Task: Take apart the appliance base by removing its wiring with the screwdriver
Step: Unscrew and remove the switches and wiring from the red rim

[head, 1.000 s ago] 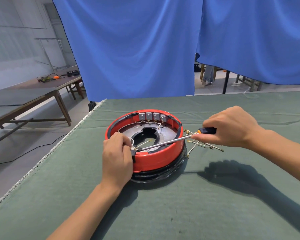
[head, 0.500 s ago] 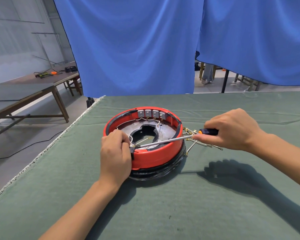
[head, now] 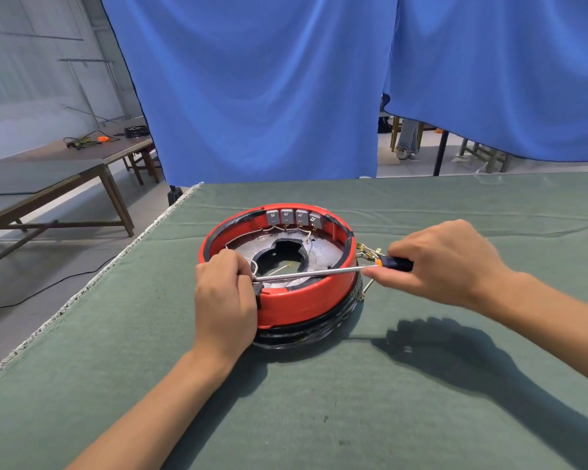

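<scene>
A round red appliance base (head: 306, 300) with a black lower ring lies on the green table (head: 319, 401). Inside it are a grey metal plate, white wires (head: 253, 264) and several grey terminal blocks (head: 292, 217) at the far wall. My left hand (head: 224, 300) grips the base's near-left rim, fingers curled over it by a small black part. My right hand (head: 442, 262) grips the dark, orange-collared handle of a screwdriver (head: 313, 273). Its long shaft lies across the base, tip at my left fingers.
Loose wires with brass connectors (head: 369, 252) lie just right of the base, under the screwdriver handle. The table's frayed left edge (head: 82, 293) runs diagonally. Blue curtains (head: 269, 86) hang behind. Wooden tables (head: 65, 171) stand off to the left.
Both hands keep their grips and the screwdriver stays across the base. The shaft has levelled slightly, and the view has shifted a little.
</scene>
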{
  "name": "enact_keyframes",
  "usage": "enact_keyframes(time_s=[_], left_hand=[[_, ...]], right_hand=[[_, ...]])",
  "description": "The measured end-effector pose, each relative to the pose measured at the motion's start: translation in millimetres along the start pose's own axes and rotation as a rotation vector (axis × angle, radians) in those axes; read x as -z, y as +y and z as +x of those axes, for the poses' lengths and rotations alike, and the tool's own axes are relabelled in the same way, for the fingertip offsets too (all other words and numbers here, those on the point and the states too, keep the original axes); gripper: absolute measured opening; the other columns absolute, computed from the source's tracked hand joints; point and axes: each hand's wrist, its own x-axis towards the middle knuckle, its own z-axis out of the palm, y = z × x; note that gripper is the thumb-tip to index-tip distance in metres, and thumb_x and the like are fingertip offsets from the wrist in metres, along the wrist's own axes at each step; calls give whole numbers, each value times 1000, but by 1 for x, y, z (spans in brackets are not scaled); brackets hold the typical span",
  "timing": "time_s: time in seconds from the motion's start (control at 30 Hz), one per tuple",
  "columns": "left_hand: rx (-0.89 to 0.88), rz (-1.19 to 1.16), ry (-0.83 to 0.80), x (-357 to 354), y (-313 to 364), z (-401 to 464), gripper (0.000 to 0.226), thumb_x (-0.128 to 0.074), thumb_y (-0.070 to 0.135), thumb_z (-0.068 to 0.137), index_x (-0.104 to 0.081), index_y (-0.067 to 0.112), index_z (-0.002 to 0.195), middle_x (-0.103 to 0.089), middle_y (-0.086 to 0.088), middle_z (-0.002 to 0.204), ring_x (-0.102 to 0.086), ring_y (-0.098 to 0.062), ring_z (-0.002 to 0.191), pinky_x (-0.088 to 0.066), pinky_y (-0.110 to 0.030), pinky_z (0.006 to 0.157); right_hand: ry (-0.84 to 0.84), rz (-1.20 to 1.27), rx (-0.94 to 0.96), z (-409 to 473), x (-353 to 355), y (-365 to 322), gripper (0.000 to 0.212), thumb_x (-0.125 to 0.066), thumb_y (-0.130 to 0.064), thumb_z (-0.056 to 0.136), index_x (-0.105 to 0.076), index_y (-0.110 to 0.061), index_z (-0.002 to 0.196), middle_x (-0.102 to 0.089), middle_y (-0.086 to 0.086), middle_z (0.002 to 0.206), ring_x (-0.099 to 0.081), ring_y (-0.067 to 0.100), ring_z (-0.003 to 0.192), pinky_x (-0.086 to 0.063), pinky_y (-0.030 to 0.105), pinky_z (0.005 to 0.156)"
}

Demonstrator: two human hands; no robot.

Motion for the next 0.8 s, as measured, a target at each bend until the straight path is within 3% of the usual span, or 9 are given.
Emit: enact_keyframes(time_s=[0.1, 0.2, 0.3, 0.4, 0.47, 0.6, 0.67, 0.8], left_hand=[[-4, -27, 15, -1, 4, -1, 19, -37, -3, 74, -42, 15, 70, -40, 14, 68, -40, -5, 68, -27, -21, 66], [26, -74, 38, 0, 7, 0, 14, -38, 1, 73, -45, 11, 79, -42, 5, 77, -41, -19, 73, -34, -32, 69], [91, 83, 39, 0, 9, 0, 24, -40, 16, 72, -49, 9, 94, -47, -3, 100, -40, -21, 97, -35, -36, 84], [365, 159, -89, 3, 7, 4, 54, -44, 33, 76, -39, 12, 126, -39, -7, 131, -35, -26, 122, -31, -44, 102], [517, 50, -180, 5, 6, 8, 63, -49, 37, 83, -28, 14, 137, -38, -10, 139, -41, -28, 123, -35, -42, 101], [545, -41, -246, 10, -3, 17, 54, -54, 25, 85, -31, 17, 133, -53, -4, 123, -53, -26, 105, -41, -38, 88], [576, -128, -270, 15, -10, 25, 49, -54, 15, 86, -33, 16, 130, -54, 1, 113, -53, -20, 100, -36, -30, 82], [534, -283, -523, 32, -28, 50, 56, -45, -12, 85, -36, 5, 137, -48, 0, 127, -48, -9, 109, -36, -12, 86]], right_hand=[[-31, -21, -31, -2, -2, -7, 74, -24, -73, 82, -53, -14, 50, -49, 2, 41, -43, 28, 43, -18, 25, 42], [-17, -9, -98, -8, 6, 4, 67, -33, -69, 82, -49, -16, 45, -45, 0, 38, -40, 28, 39, -19, 21, 41], [-5, 48, -258, -15, 13, 12, 74, -38, -75, 82, -42, -12, 45, -38, -1, 35, -36, 26, 38, -18, 19, 43], [-45, 57, -384, -14, 9, 11, 74, -32, -78, 76, -39, -10, 47, -35, -4, 36, -37, 15, 39, -17, 21, 44], [-72, 82, -419, -9, 3, 6, 74, -29, -79, 74, -39, -11, 47, -37, -4, 37, -37, 9, 41, -18, 23, 45], [-47, 135, -418, 5, -2, -5, 86, -25, -89, 74, -42, -7, 53, -45, 3, 42, -44, 16, 45, -20, 24, 44], [-28, 140, -408, 12, 1, -9, 87, -23, -89, 73, -45, -7, 55, -46, 3, 43, -47, 18, 47, -20, 24, 44], [-17, 170, -398, 21, 10, -10, 83, -26, -88, 73, -41, -10, 49, -43, 1, 40, -42, 13, 43, -20, 24, 44]])
